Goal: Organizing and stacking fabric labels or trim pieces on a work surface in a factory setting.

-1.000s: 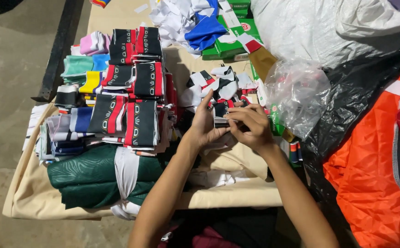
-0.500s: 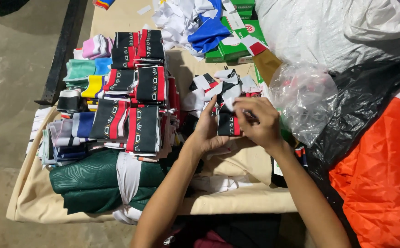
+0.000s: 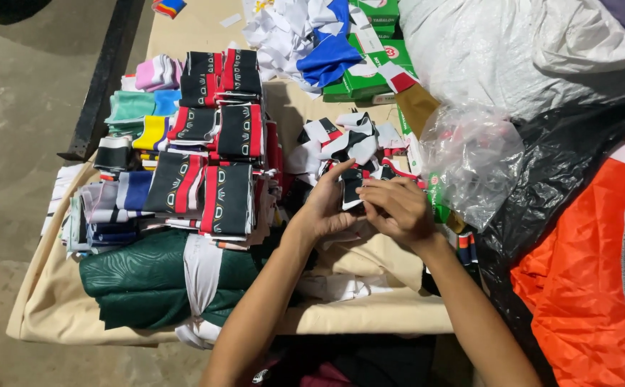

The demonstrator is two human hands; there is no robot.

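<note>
You are looking down on a table draped in a beige cloth (image 3: 370,312), standing on a grey concrete floor (image 3: 18,129) that shows along its left edge. Stacks of folded black, red and white patterned fabric pieces (image 3: 215,143) fill the left half of the table, with pastel folded pieces (image 3: 140,107) at the far left corner and a dark green folded garment (image 3: 140,283) at the near left edge. Toward the far edge lie loose white and blue paper scraps (image 3: 312,36) and green cardboard boxes (image 3: 370,75). Off the right edge you see a crumpled clear plastic bag (image 3: 470,161), a black plastic sheet (image 3: 563,172), a white sack (image 3: 513,50) and an orange cloth (image 3: 585,279). Your two bare forearms come in from the near edge and meet over the middle of the table. Your left hand (image 3: 327,208) is palm-inward with the thumb up, its fingers curled around a small folded black-and-white fabric piece (image 3: 352,190). Your right hand (image 3: 395,208) lies knuckles-up just beside it, its fingers bent and pinching the same piece from the right side. The piece sits between both sets of fingertips, just in front of a loose heap of similar black, white and red pieces (image 3: 348,140) near the table's centre.
</note>
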